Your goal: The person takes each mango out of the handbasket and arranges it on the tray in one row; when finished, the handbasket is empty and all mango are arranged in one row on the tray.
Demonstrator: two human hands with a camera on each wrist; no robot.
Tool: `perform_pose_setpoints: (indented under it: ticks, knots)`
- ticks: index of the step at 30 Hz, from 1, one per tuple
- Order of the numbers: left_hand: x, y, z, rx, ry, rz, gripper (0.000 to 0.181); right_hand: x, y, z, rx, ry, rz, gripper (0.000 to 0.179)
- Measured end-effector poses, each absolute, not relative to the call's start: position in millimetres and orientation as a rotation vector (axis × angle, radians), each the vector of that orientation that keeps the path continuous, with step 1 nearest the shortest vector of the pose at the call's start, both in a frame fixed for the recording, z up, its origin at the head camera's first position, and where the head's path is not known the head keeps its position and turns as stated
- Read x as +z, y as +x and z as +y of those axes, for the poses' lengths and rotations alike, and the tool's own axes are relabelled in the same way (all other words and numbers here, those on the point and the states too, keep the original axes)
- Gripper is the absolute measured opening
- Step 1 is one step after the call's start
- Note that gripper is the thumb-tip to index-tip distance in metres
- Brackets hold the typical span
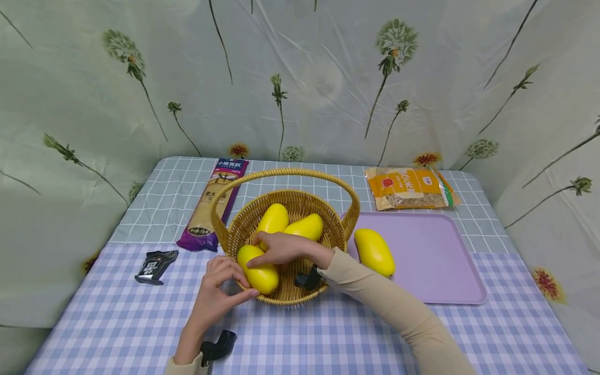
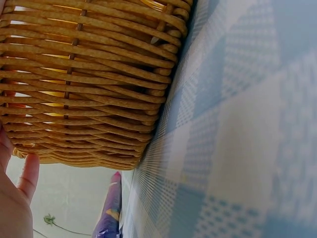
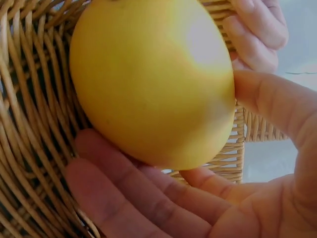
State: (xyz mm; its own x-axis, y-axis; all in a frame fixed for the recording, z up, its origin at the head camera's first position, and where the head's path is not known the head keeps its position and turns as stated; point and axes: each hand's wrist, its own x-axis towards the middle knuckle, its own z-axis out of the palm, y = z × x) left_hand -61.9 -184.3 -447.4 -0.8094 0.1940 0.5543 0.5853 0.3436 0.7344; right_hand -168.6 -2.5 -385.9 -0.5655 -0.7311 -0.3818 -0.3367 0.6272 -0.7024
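A wicker basket (image 1: 300,299) with a tall arched handle stands mid-table, several yellow mangoes inside. My left hand (image 1: 215,289) grips its front-left rim; the left wrist view shows a thumb (image 2: 29,176) beside the woven wall (image 2: 99,99). Reaching into the basket, my right hand (image 1: 286,247) holds the front-left mango (image 1: 259,273), its thumb on one side and its fingers on the other. That mango (image 3: 153,84) fills much of the right wrist view. Behind it lie another mango (image 1: 274,217) and a third (image 1: 307,226), partly hidden by the right hand.
A lilac tray (image 1: 431,260) at the right bears one mango (image 1: 374,252) on its left side. An orange food bag (image 1: 410,188) lies behind it. Left of the basket are a purple pasta packet (image 1: 206,213) and a small black packet (image 1: 156,266).
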Motion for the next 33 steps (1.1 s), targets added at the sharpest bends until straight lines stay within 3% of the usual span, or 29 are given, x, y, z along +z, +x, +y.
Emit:
perform_pose_setpoints:
  ticks: [9,33]
  knots:
    - [-422,-55,-176,-1.459,-0.694,-2.234,0.041,-385,-167,2,-0.847,-0.770,2.097,0.055]
    - [-423,-53,-176,-1.458,-0.653,-2.281,0.037,-376,-170,27,-1.060,-0.650,1.992,0.056]
